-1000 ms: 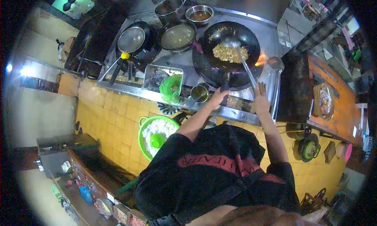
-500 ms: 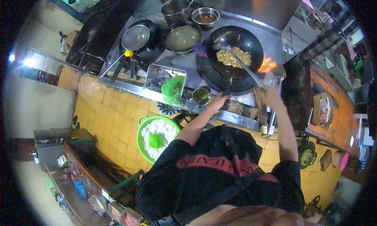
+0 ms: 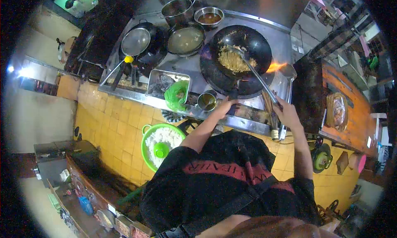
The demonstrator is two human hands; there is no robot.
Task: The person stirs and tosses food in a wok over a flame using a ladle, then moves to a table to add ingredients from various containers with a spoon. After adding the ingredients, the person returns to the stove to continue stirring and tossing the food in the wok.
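A black wok sits over the burner, with browned food in it and flames at its right edge. My left hand is closed on the wok's handle at the near side. In my right hand is the long metal handle of a ladle, whose bowl rests in the food. A metal cup stands just left of my left hand. Right beside my right hand, a bundle of thin sticks leans at the stove's edge.
Left on the stove are a strainer, a pan of liquid, a tall pot, a bowl of brown sauce and a tray with a green bag. A green basket of rice stands below. An orange table is right.
My right hand has moved down and toward me, drawing the ladle's handle back. The food is gathered further toward the wok's left side. The whole view has shifted slightly.
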